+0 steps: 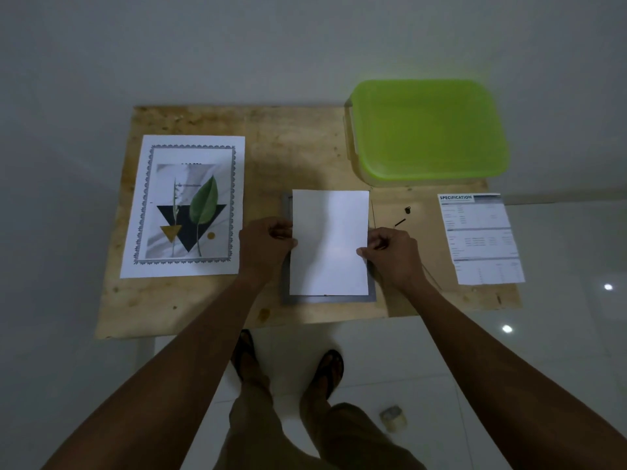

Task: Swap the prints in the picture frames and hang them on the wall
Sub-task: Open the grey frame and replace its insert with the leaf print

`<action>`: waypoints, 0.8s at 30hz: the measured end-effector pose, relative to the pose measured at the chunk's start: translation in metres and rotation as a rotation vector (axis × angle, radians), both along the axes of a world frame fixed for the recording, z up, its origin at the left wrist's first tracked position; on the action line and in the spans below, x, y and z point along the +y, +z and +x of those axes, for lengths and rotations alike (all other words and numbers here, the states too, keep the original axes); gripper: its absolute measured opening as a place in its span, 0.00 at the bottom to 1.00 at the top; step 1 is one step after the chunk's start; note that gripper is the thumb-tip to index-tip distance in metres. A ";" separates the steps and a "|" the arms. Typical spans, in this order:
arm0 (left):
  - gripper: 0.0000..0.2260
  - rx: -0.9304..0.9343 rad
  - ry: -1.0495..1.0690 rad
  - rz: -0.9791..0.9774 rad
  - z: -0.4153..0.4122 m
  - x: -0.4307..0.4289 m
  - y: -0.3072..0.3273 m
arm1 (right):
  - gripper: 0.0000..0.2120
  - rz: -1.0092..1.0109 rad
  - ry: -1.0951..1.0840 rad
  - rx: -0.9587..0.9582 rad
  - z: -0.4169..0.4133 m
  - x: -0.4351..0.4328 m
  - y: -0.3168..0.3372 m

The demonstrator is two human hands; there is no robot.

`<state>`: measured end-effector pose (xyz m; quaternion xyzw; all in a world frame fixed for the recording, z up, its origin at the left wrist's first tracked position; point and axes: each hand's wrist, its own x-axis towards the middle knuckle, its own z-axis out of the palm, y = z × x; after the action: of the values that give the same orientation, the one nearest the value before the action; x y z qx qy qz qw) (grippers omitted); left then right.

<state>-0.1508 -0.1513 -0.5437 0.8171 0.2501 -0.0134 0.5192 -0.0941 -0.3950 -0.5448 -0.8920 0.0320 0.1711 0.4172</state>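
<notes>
Left hand (pixel 266 244) and right hand (pixel 390 251) each have their grip clamped on a side edge of a white sheet (pixel 329 242), held over a grey frame (pixel 329 299) lying flat on the worktop (pixel 298 147). The sheet looks blank, perhaps a print's back. Beyond, a leaf print (pixel 185 206) lies unframed; hanging, I judge, is not yet done.

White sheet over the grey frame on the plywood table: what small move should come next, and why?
Probably ease the plain white paper sheet down flat, squared inside the grey rectangular frame. The left hand and right hand pinch its side edges, it looks slightly bowed, and the frame's border shows along the left and bottom.
</notes>
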 end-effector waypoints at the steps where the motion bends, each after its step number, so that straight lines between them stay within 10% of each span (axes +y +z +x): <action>1: 0.14 0.003 -0.002 0.019 -0.001 0.000 -0.003 | 0.08 -0.008 0.010 -0.012 -0.002 0.000 0.000; 17: 0.09 -0.026 -0.143 0.398 -0.010 -0.008 -0.013 | 0.30 -0.192 0.102 -0.161 -0.014 0.009 -0.001; 24: 0.20 0.099 -0.347 0.559 -0.018 -0.006 -0.011 | 0.21 -0.372 0.264 -0.147 -0.024 0.006 -0.011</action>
<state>-0.1691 -0.1571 -0.5543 0.9568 0.1262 -0.0721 0.2519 -0.1182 -0.3888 -0.5558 -0.9600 -0.0842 0.1501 0.2208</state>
